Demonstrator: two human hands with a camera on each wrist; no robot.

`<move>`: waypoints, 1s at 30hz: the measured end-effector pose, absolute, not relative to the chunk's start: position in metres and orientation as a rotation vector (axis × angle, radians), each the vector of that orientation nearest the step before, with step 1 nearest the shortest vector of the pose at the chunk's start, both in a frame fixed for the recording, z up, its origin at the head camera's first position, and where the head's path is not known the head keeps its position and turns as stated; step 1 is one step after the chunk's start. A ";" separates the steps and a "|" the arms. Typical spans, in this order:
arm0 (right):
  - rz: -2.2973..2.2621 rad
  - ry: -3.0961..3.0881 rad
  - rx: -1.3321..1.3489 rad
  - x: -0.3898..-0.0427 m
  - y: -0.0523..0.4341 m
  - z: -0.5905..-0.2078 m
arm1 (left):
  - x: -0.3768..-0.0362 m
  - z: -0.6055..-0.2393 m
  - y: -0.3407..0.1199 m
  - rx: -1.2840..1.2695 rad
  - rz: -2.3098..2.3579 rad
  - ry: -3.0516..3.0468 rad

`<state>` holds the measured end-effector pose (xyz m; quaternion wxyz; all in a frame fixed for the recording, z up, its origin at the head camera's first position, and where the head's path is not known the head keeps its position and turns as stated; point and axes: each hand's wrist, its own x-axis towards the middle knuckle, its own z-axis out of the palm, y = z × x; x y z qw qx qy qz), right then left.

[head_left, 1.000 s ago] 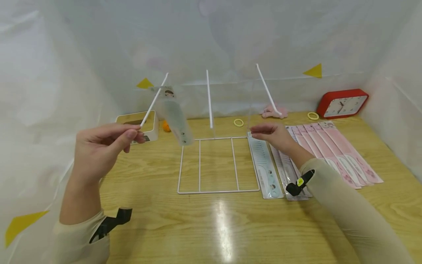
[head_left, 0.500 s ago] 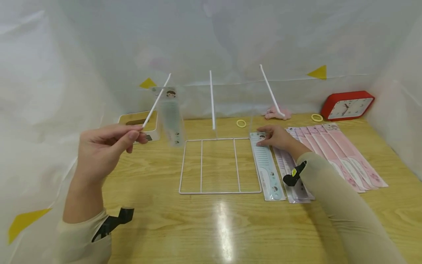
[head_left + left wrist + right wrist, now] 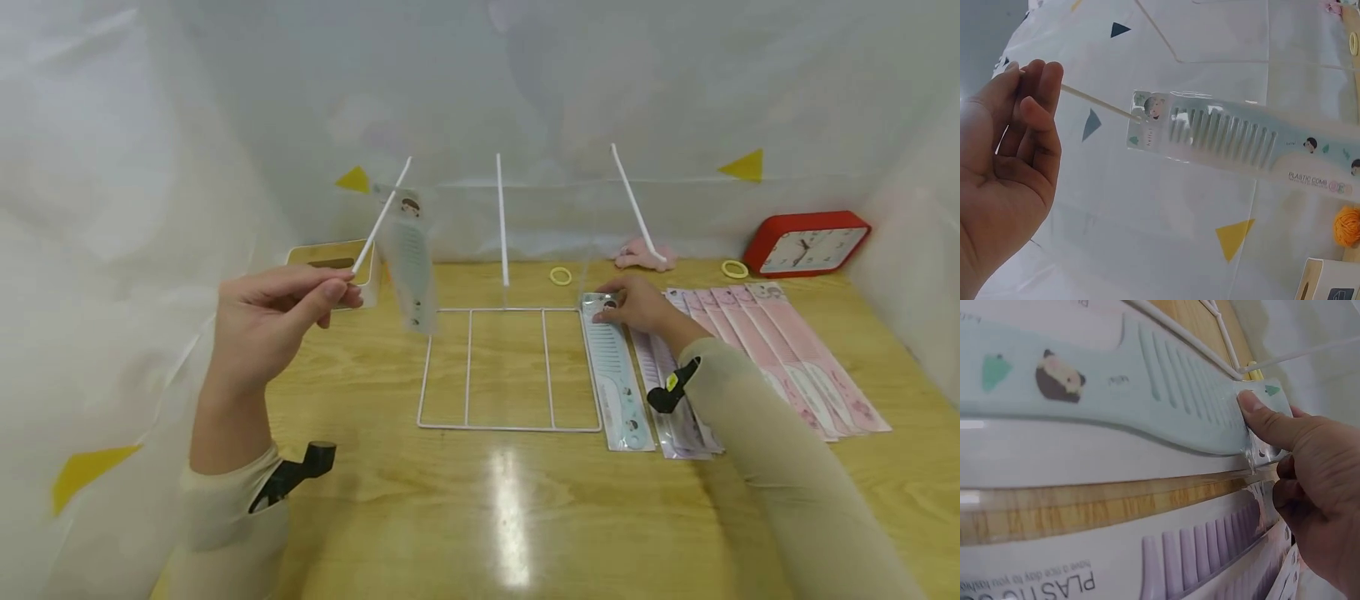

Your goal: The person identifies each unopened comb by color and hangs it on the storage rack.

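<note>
My left hand point(image 3: 270, 321) pinches the near tip of the left white prong point(image 3: 384, 212) of a wire display rack point(image 3: 510, 429). A packaged light-blue comb point(image 3: 412, 258) hangs from that prong; the left wrist view shows the prong passing through the top of its pack. On the table, right beside the rack's base, lies another packaged light-blue comb point(image 3: 622, 392). Its far end is between the thumb and fingers of my right hand point(image 3: 637, 308), with the thumb on top of the pack in the right wrist view. The middle prong point(image 3: 502, 221) and right prong point(image 3: 637, 204) carry nothing.
Packaged purple combs point(image 3: 681, 425) overlap just right of the gripped one, then several pink ones point(image 3: 810, 358). Behind stand a red clock point(image 3: 810, 243), yellow rings point(image 3: 560, 276), a pink fluffy item point(image 3: 637, 252) and a white box point(image 3: 367, 287). An orange ball point(image 3: 1349, 226) shows in the left wrist view.
My right hand has come down from near the rack's side onto the light-blue comb pack and taken its far end. The hanging comb has swung, while my left hand keeps its pinch on the prong.
</note>
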<state>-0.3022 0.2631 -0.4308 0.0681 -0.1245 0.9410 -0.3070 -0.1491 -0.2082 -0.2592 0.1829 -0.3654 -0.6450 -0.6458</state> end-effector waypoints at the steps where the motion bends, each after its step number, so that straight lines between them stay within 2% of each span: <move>1: -0.941 2.851 -0.371 -0.302 0.263 -0.431 | -0.149 -0.259 -0.208 -1.028 -1.826 -1.822; 7: -1.048 2.891 -0.444 -0.292 0.268 -0.427 | -0.146 -0.260 -0.209 -1.024 -1.842 -1.839; 12: -1.191 2.956 -0.594 -0.284 0.272 -0.407 | -0.145 -0.256 -0.209 -0.964 -1.835 -1.880; 20: -1.384 2.768 -0.173 -0.244 0.284 -0.356 | -0.145 -0.257 -0.208 -0.944 -1.840 -1.907; 30: -1.552 2.634 -0.192 -0.198 0.284 -0.315 | -0.146 -0.258 -0.212 -0.970 -1.846 -1.883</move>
